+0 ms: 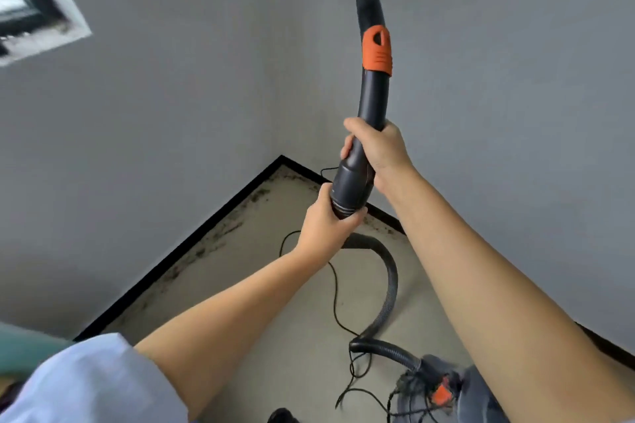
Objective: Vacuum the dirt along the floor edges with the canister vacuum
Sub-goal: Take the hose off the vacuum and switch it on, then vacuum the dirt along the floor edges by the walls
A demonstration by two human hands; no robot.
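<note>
The canister vacuum (457, 395) is blurred, partly behind the right forearm and cut by the bottom edge.

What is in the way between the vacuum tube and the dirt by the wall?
Mostly open air. Both hands, left hand and right hand, hold the vacuum tube raised, pointing up the wall. The dirt lies along the floor edge below. A black cord on the floor lies near it.

So the vacuum's black curved handle tube (372, 93) with an orange collar is pointing up, well off the floor. Its ribbed black hose (390, 285) loops down to the grey canister (457, 391) on the floor. Dark dirt (240, 216) lines the floor edges by the black skirting.
</note>
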